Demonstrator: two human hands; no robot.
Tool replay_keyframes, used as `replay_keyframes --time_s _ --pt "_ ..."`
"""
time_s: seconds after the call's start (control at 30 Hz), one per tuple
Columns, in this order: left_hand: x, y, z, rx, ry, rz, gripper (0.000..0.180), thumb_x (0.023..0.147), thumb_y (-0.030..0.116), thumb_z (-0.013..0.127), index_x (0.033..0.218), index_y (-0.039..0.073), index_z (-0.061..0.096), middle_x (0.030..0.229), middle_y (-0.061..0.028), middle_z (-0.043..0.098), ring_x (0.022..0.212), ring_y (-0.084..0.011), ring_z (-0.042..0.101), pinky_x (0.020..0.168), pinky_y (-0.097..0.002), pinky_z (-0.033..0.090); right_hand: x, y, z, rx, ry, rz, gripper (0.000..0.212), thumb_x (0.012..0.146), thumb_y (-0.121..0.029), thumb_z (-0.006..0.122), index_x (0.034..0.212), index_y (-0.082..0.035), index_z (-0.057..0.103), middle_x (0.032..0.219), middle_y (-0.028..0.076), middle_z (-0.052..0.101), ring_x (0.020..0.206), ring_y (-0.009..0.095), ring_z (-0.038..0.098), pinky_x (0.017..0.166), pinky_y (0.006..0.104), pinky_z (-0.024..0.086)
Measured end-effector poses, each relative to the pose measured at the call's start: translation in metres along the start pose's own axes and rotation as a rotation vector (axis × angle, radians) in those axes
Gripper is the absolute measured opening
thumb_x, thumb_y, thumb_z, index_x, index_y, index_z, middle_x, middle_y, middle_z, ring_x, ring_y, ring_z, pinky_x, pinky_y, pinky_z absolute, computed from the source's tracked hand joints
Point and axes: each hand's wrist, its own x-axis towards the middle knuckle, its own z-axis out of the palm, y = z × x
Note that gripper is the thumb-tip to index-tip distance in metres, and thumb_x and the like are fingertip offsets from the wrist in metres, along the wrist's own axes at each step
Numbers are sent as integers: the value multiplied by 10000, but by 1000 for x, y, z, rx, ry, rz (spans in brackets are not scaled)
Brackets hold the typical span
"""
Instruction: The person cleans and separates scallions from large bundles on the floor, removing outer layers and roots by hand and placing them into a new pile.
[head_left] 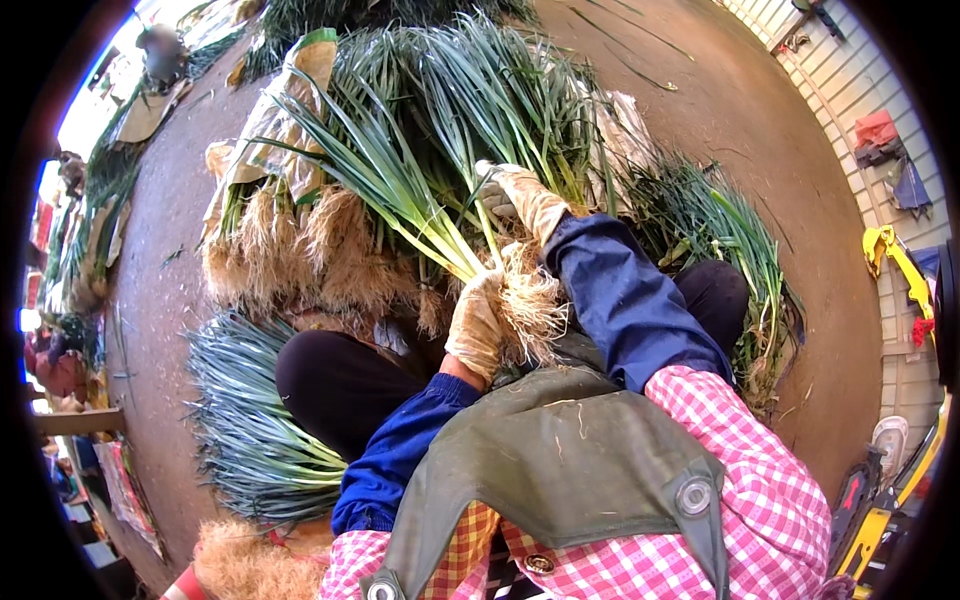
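In the head view, the onions (435,235) are in front of the person's chest, leaves fanned up and to the left, roots (535,300) hanging just right of the left hand (475,325). That hand, gloved, is clamped around the pale stalks, just above the roots. The right hand (530,200), also gloved, is higher up with its fingers bent at one stalk; whether they are closed on it I cannot tell. The onions should be light, firm and smooth at the white stems, perhaps slippery if damp, while the leaves look limp enough to crease or snap and the roots soft and stringy. The best hold is the stem just above the roots. Counting: two hands, one small bunch held, its few stalks overlapping too much to number; three piles of onions around, a big heap (540,110) ahead, one pile at the right (740,230) and one neat pile at the left (250,420); at least two sacks, one tan (265,140) and one pale (620,130); one mound of loose roots (240,560) at lower left.
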Motion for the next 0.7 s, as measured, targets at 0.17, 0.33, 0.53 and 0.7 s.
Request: replay_keyframes --time_s 0.17,0.33,0.53,0.7 --pt "8 -13 13 -40 -50 -104 317 864 149 498 1141 16 576 922 -88 655 779 -225 630 720 -342 518 55 13 -33 -439 18 -311 242 787 -316 711 877 -95 673 759 11 643 636 123 581 570 276 492" --pt "6 -3 -8 -31 55 10 264 855 167 511 1059 22 595 854 -81 652 735 -231 624 711 -343 517 32 34 8 -465 262 -501 281 787 -264 665 960 -46 625 844 145 654 762 262 614 717 358 478" --pt "9 -7 0 -119 61 -32 209 848 179 530 985 39 603 804 -89 646 694 -244 615 667 -356 515 -3 34 -6 -960 599 -882 234 833 -228 632 970 -46 581 827 193 629 737 344 607 680 397 485" --pt "22 -4 -17 -78 108 -29 206 855 167 522 995 39 601 822 -84 646 719 -232 619 664 -352 518 -28 33 -9 -6 15 -418 192 858 -243 596 903 -57 595 737 -3 591 634 71 562 561 209 466"
